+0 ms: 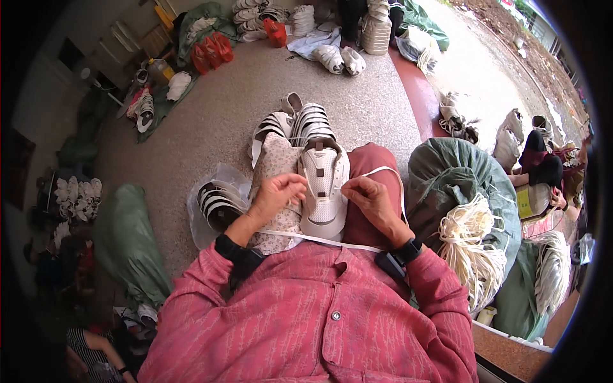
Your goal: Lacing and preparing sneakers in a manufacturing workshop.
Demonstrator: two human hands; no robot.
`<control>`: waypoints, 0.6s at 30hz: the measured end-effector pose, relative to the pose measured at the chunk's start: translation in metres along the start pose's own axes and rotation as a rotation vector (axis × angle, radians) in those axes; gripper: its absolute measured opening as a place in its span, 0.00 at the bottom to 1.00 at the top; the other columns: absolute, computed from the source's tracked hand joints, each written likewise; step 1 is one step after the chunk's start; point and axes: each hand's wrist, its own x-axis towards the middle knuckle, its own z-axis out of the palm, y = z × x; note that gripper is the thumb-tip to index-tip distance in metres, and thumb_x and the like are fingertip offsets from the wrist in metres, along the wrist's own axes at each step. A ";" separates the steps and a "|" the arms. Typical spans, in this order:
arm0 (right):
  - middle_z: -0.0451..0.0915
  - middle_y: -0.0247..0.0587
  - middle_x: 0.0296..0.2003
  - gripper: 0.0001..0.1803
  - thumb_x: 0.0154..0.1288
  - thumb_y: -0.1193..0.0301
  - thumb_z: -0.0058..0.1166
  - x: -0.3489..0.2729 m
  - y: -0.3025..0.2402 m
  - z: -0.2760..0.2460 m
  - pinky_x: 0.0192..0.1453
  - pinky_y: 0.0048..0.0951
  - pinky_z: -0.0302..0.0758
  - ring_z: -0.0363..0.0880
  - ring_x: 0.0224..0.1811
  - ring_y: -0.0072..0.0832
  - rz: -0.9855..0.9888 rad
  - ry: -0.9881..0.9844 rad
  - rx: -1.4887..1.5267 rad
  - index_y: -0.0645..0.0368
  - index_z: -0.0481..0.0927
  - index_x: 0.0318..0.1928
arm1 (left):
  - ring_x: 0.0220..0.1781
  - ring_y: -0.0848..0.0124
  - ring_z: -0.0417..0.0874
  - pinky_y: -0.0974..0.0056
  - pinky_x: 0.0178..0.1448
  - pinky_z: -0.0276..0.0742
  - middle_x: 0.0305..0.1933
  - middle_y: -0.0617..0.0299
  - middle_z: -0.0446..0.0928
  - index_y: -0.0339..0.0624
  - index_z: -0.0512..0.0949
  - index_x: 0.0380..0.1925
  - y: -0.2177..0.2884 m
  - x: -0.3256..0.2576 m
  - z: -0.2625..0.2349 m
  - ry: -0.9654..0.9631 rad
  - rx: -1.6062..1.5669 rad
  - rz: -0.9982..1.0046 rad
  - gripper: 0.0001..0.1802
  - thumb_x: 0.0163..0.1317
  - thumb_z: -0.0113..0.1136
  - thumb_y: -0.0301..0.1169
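Observation:
A white shoe [321, 172] lies between my knees, its mesh tongue with small dark patches facing up. Left of it is my left hand [278, 196], fingers curled together above the patterned cloth [276, 159] over my left leg. Whatever its fingertips may hold is too small to make out. My right hand [373, 203] pinches the thin white shoelace [385, 168] by the shoe's right eyelet edge. The lace loops over my right knee, and a white strand also crosses my lap below the shoe.
Striped shoes [311, 121] are stacked beyond my knees; another striped shoe [220, 203] lies on clear plastic at left. A green sack [460, 166] with a bundle of white laces [469, 239] stands at my right. A co-worker [546, 172] sits at far right.

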 end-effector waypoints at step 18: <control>0.74 0.44 0.33 0.04 0.60 0.76 0.55 0.000 -0.018 0.021 0.41 0.32 0.73 0.76 0.38 0.40 -0.112 -0.110 -0.363 0.62 0.76 0.36 | 0.30 0.81 0.70 0.74 0.35 0.69 0.30 0.69 0.65 0.40 0.82 0.34 -0.003 0.000 0.023 -0.025 0.350 0.305 0.06 0.55 0.66 0.25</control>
